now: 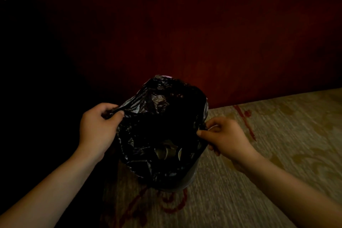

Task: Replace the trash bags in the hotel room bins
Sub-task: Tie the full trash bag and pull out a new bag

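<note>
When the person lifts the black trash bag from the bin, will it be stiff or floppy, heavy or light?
Probably floppy: the black trash bag is crinkled film, bunched where the left hand and right hand pinch it. Likely light: few small items show inside. It may stretch there.

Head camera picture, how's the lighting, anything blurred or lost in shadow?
Head view: very dim, the left side and the inside of the black bag nearly black; left hand and right hand gripping its rim are readable; carpet at right looks slightly blurred.
</note>
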{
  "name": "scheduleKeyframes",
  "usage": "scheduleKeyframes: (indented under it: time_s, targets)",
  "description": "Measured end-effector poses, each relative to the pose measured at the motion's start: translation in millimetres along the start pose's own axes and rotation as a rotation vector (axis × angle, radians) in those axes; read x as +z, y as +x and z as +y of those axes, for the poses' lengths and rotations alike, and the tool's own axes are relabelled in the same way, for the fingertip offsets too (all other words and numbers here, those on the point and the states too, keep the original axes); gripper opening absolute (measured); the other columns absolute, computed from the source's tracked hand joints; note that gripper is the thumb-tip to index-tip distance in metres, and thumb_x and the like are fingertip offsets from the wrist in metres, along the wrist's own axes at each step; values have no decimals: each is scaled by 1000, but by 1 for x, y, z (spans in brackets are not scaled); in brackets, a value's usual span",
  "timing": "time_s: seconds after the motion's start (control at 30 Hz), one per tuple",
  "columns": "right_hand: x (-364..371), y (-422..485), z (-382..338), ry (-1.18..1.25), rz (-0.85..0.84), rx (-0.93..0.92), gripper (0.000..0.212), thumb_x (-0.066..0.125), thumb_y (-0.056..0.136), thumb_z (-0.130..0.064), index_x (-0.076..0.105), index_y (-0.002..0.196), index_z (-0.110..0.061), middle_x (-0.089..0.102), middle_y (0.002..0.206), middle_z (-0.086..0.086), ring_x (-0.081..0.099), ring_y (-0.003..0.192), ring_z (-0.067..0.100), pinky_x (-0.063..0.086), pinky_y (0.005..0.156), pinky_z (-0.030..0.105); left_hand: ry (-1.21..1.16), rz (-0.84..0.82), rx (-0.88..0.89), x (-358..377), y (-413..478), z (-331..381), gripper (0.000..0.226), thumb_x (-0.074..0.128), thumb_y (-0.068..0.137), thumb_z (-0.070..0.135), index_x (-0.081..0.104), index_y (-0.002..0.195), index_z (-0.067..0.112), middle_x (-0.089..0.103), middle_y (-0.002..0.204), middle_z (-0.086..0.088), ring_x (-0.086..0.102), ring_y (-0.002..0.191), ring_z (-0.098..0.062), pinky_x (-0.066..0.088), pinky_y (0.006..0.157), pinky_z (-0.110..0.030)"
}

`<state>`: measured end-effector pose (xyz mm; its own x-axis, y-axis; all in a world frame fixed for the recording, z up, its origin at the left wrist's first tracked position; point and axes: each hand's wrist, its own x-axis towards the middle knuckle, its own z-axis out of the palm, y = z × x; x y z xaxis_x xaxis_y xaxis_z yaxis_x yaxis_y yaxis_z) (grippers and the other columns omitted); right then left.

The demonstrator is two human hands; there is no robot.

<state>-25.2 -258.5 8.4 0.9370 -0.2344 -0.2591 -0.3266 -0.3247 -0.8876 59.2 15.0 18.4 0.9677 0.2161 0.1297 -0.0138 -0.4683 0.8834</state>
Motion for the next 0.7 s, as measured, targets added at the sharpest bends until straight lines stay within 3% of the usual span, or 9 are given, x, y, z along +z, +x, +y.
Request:
scheduleKeyframes:
  time_s: [0.2,0.3,0.37,0.47,0.57,0.63,0.7]
  targets:
    - [-46,8,-16,371,108,97,10,67,91,-7,57,89,-8,50,63,5,46,47,15,36,41,28,72,43,12,3,7,0,10,69,89,13,61,84,17,58,77,-3,58,71,-20,46,62,-31]
    - [-51,10,-11,466,38,136,10,68,91,-11,61,97,-8,62,88,10,62,72,20,54,61,36,34,-7,-13,8,5,2,8,68,88,11,62,87,16,62,82,-4,60,73,-18,46,62,-30]
    - [-48,10,-4,439,-61,175,26,71,89,-14,61,112,-10,68,113,9,69,99,26,61,81,46,-15,-8,-37,11,6,3,10,68,88,11,63,92,17,63,93,-3,62,83,-18,47,66,-30]
    - [-47,7,-1,424,-203,198,38,69,89,-2,61,123,-15,73,115,11,72,103,30,57,91,53,-109,-26,-61,13,5,7,20,69,88,10,64,103,21,67,101,0,65,88,-13,48,68,-26]
    - [-53,6,-5,379,-137,162,41,70,85,5,60,123,-7,76,103,15,74,89,33,61,72,45,-120,-42,-44,16,4,12,27,70,90,10,65,114,21,66,101,5,65,86,-8,48,68,-22]
    - [-61,8,-11,330,23,122,43,73,82,5,60,121,-7,70,100,14,69,68,29,55,51,33,-85,-8,-20,16,5,13,30,70,89,10,66,116,23,64,100,7,64,87,-9,48,69,-21]
    - [-70,10,-14,299,203,62,43,75,81,4,61,118,-10,61,105,13,60,57,22,49,44,29,-99,39,-16,15,8,12,32,71,88,8,67,115,24,64,101,7,64,87,-8,48,69,-21]
